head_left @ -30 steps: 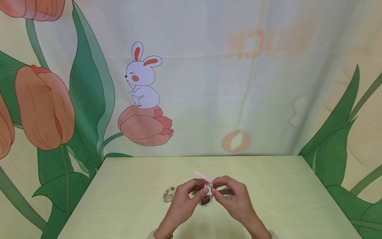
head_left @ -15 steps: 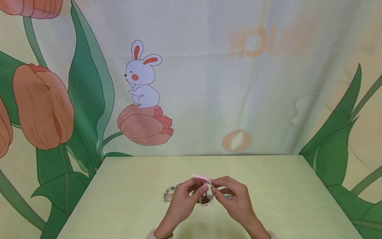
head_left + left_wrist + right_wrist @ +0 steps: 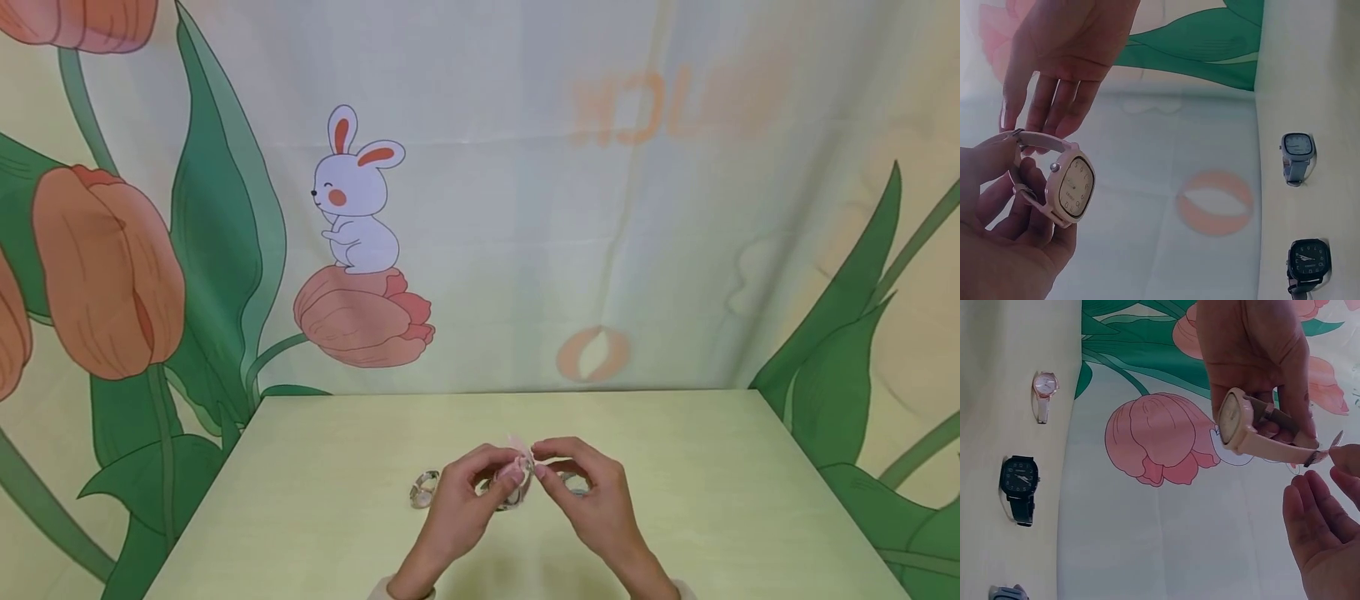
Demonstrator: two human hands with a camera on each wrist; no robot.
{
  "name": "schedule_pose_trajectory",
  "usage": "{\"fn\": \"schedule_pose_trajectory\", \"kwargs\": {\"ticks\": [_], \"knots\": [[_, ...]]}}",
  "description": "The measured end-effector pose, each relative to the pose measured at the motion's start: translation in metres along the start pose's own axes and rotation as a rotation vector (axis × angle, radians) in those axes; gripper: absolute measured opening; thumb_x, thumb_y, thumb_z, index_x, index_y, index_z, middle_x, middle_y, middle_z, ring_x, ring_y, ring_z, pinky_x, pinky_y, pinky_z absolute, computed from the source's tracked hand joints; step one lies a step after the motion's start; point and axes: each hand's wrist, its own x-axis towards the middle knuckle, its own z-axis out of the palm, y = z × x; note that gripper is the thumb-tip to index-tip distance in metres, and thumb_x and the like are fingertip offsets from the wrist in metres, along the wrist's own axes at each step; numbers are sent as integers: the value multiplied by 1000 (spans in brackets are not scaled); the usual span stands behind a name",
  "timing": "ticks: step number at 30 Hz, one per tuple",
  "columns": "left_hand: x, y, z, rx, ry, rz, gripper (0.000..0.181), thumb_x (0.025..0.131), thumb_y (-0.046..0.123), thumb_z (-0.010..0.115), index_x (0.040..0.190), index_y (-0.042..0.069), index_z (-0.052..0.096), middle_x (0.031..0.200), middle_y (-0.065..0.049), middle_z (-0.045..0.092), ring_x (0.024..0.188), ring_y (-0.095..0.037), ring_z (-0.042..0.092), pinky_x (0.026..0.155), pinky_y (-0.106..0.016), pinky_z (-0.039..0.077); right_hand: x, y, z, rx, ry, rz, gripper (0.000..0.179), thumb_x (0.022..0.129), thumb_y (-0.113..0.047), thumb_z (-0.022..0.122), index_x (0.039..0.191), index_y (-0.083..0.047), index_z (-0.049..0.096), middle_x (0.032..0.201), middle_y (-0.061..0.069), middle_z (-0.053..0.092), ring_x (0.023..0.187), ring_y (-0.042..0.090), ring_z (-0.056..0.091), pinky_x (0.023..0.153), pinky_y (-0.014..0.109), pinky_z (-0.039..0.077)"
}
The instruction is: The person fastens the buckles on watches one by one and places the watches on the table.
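A pale pink wristwatch [image 3: 1071, 187] with a square, numbered face is held up between both hands above the table, its strap looped into a ring. My left hand [image 3: 465, 496] grips the strap between thumb and fingers. At the strap's buckle end, the thumb and index finger of my right hand [image 3: 600, 496] pinch the strap tip [image 3: 1337, 439], as the right wrist view shows. The other fingers of that hand hang free of the watch. In the head view, the fingers hide much of the watch.
Several more watches lie on the pale table [image 3: 300, 533]: a small one with a pink strap [image 3: 1046, 384], a black square one [image 3: 1020, 478] and a grey-blue one [image 3: 1297, 145]. A curtain [image 3: 480, 250] printed with tulips and a rabbit hangs behind the table.
The strap's loose end pointed up and left and now stands more upright. The watch case has turned and risen slightly toward my left thumb. Both hands stay in nearly the same place.
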Motion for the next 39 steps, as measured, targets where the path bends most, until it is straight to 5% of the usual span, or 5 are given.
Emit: {"fn": "schedule_pose_trajectory", "kwargs": {"ticks": [7, 19, 29, 39], "knots": [[-2, -2, 3, 67, -37, 35, 16, 94, 25, 67, 108, 20, 73, 97, 2, 71, 83, -6, 60, 74, -22, 51, 9, -6, -1, -105, 26, -57, 34, 79, 10, 75, 108, -5, 69, 101, 10, 72, 92, 18, 68, 76, 24, 57], [-2, 1, 4, 5, -54, -68, 16, 94, 26, 67, 108, 18, 69, 101, 0, 70, 87, -10, 62, 77, -22, 51, 20, -41, -2, -136, 30, -55, 24, 80, 15, 70, 100, 1, 70, 92, 12, 71, 83, 19, 65, 74, 19, 55], [0, 1, 5, -131, -15, -107, 16, 95, 18, 66, 107, 8, 67, 103, -11, 67, 90, -12, 61, 81, -20, 51, 10, -9, -6, -110, 5, -36, 28, 85, 11, 67, 105, -8, 72, 97, 9, 68, 83, 9, 62, 71, 18, 55], [-1, 2, 4, -210, -15, -117, 17, 95, 17, 65, 108, 6, 66, 104, -13, 65, 89, -11, 58, 79, -19, 49, 3, -2, -5, -175, -45, -16, 23, 87, 8, 67, 101, -11, 72, 98, 4, 61, 79, 9, 58, 66, 21, 54]]}}
